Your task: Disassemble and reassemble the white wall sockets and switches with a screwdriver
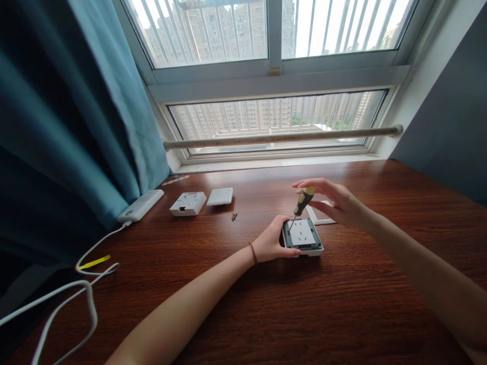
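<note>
Head view: five-hole wall socket sits on its white mounting box, on the wooden table right of centre. Your left hand grips its left side; your right hand holds the screwdriver by the handle, tip at the left-hand screw hole. Judged done: socket seated in place. Judged unfinished: left screw; tightening or loosening, cannot tell. White cover frame lies off, just beyond the socket. Second box and square white plate lie apart, unjoined, loose screws nearby.
</note>
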Tool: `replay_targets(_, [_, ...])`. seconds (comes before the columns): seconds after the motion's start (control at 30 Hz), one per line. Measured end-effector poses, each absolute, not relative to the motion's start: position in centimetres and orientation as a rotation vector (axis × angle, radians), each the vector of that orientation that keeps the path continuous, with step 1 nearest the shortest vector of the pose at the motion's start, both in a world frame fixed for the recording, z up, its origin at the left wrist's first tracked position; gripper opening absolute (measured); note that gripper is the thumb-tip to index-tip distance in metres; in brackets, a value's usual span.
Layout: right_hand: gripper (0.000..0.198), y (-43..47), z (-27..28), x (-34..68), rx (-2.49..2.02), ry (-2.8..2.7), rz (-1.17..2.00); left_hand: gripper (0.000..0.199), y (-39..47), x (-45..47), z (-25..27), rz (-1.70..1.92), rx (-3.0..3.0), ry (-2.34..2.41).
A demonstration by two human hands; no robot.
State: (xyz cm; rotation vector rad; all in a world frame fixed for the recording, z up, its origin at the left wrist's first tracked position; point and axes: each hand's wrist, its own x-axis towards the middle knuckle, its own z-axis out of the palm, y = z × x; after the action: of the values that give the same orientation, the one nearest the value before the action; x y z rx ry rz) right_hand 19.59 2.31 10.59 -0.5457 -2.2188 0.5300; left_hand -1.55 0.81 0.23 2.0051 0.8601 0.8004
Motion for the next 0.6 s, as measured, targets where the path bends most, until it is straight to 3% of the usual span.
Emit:
replay_targets(0.13, [0.041, 2.1, 9.8, 18.8, -0.636, -2.167, 0.323, 0.078, 0.8, -1.6, 0.2, 0.803, 2.018, 0.882])
replay_targets(0.23, [0.031, 1.9, 9.4, 18.3, -0.765, -2.002, 0.231, 0.079, 0.8, -1.6, 0.0, 0.790, 2.027, 0.887])
replay_targets(0.4, [0.049, 1.4, 8.9, 17.9, -0.737, -1.829, 0.484, 0.082, 0.9, -1.7, -0.1, 0.774, 2.030, 0.919])
replay_targets(0.6, [0.035, 1.7, 9.4, 18.4, -0.690, -1.852, 0.467, 0.079, 1.0, -1.7, 0.0, 0.772, 2.049, 0.890])
